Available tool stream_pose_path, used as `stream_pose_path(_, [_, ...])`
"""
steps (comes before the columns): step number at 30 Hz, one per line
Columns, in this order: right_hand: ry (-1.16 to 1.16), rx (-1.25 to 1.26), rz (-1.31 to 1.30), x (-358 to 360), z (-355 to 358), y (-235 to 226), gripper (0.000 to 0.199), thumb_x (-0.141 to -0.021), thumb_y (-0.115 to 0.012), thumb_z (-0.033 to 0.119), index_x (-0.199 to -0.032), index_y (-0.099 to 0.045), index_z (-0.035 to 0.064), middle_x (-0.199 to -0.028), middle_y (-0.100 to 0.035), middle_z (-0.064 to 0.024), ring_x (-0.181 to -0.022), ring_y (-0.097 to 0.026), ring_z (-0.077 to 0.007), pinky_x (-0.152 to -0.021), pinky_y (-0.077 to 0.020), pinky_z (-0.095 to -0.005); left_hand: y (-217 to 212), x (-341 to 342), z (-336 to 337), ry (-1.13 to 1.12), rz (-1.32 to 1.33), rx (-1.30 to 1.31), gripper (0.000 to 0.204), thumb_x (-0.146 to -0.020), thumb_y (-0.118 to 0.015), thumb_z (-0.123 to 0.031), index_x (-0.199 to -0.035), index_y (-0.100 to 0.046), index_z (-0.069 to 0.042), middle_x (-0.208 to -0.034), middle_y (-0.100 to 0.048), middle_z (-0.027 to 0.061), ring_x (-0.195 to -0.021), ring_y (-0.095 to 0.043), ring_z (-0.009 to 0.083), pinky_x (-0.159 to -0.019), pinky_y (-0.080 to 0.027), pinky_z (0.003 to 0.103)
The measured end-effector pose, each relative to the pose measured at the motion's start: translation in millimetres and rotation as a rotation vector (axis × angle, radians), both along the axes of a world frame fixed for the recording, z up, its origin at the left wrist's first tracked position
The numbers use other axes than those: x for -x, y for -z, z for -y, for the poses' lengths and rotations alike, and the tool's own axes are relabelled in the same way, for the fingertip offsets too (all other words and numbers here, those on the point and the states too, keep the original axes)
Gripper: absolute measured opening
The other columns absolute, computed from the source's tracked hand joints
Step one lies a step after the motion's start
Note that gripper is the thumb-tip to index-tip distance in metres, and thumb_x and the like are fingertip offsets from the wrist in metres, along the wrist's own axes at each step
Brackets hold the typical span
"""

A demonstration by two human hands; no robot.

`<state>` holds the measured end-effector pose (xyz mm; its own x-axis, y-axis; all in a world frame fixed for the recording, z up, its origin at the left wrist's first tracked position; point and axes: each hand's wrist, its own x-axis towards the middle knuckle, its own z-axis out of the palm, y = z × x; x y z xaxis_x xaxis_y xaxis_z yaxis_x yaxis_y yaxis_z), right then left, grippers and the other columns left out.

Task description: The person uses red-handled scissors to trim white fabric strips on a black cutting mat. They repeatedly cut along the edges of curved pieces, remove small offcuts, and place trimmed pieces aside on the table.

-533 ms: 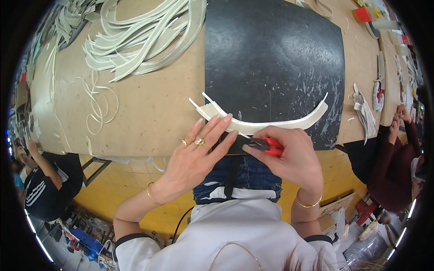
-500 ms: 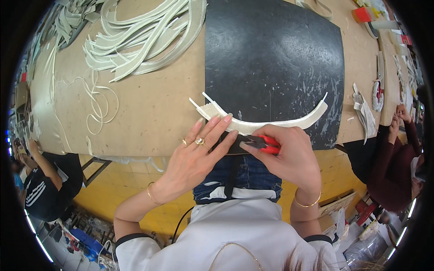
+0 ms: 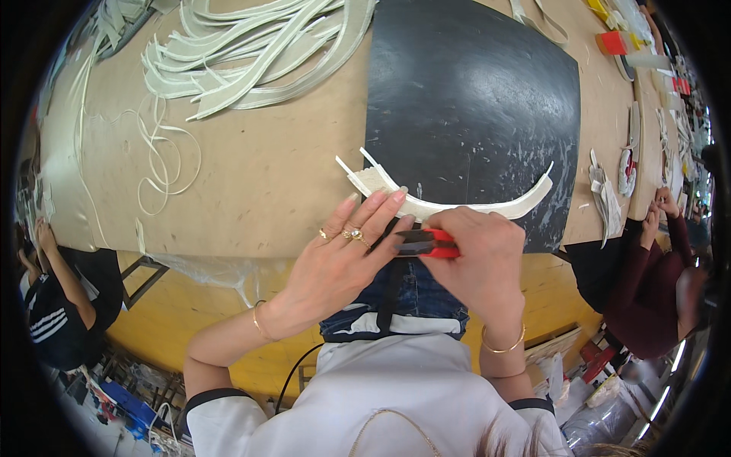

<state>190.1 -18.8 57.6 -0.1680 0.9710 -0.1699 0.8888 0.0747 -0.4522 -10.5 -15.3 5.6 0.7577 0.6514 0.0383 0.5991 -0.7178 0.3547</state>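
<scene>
A curved beige fabric strip with white edging [image 3: 487, 211] lies across the near part of the black mat [image 3: 472, 99]. Two thin white cord ends stick out at its left end. My left hand [image 3: 343, 247] rests with outstretched fingers on the strip's left half, fingertips pressing it down. In my right hand [image 3: 480, 244] is a pair of red-handled pliers [image 3: 419, 243], their dark jaws pointing left by my left thumb at the strip's near edge. Fingers hide what, if anything, the jaws touch.
A pile of similar strips [image 3: 266, 68] lies at the far left, with a loose thin cord [image 3: 156, 164] nearer. Scissors [image 3: 627, 164] and a fabric bundle [image 3: 603, 194] are on the right. Co-workers sit at both sides, one in a maroon sleeve [image 3: 647, 278].
The pliers and my right hand have shifted a little left, and the jaws now sit closer to my left thumb. The whole view has also shifted slightly.
</scene>
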Motion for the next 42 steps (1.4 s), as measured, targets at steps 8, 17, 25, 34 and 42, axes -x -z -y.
stream_pose_path(8, [0.165,0.254,-0.250,-39.9,-13.5,5.3,0.015,-0.068,-0.076,0.007,-0.081,-0.071,0.0017,-0.059,-0.059,-0.0082,-0.051,-0.054,-0.0186,-0.052,-0.0410,-0.0279,-2.4,-0.1,1.7,0.032,-0.119,-0.084,0.046,-0.089,-0.053,-0.018,-0.135,-0.054,-0.012,-0.156,-0.037,0.0113,-0.144,-0.036,0.0244,-0.120,-0.024,0.042])
stream_pose_path(17, [0.182,0.280,-0.284,-45.0,-13.8,12.8,0.015,-0.066,-0.075,0.010,-0.074,-0.067,0.0005,-0.051,-0.050,-0.0085,-0.045,-0.047,-0.0226,-0.050,-0.0390,-0.0305,-3.3,-4.0,2.6,0.011,-0.127,-0.088,0.045,-0.089,-0.054,-0.017,-0.134,-0.055,-0.015,-0.154,-0.038,0.0122,-0.141,-0.040,0.0258,-0.119,-0.026,0.042])
stream_pose_path(25, [0.181,0.349,-0.303,-45.4,-16.4,7.3,0.010,-0.075,-0.074,0.003,-0.082,-0.069,-0.0030,-0.055,-0.050,-0.0013,-0.053,-0.041,-0.0058,-0.050,-0.0325,-0.0241,-5.4,-9.7,5.5,0.011,-0.221,-0.222,0.043,-0.089,-0.055,-0.016,-0.132,-0.057,-0.020,-0.153,-0.040,0.0126,-0.142,-0.040,0.0254,-0.121,-0.013,0.046])
stream_pose_path(34, [0.178,0.321,-0.169,-40.6,-19.0,3.6,0.016,-0.069,-0.075,0.013,-0.069,-0.063,0.0018,-0.053,-0.054,-0.0101,-0.049,-0.055,-0.0293,-0.052,-0.0426,-0.0338,-9.2,-4.2,-0.2,0.056,-0.259,-0.247,0.044,-0.089,-0.054,-0.015,-0.132,-0.057,-0.021,-0.153,-0.040,0.0120,-0.144,-0.038,0.0243,-0.122,-0.004,0.048])
stream_pose_path(42, [0.175,0.346,-0.171,-39.7,-23.8,3.8,0.019,-0.070,-0.073,0.008,-0.069,-0.058,-0.0035,-0.052,-0.046,-0.0088,-0.047,-0.037,-0.0164,-0.049,-0.0333,-0.0308,-4.0,-19.1,11.5,-0.047,-0.261,-0.261,0.051,-0.087,-0.056,-0.014,-0.136,-0.055,-0.025,-0.154,-0.036,0.0152,-0.142,-0.040,0.0314,-0.121,-0.003,0.054])
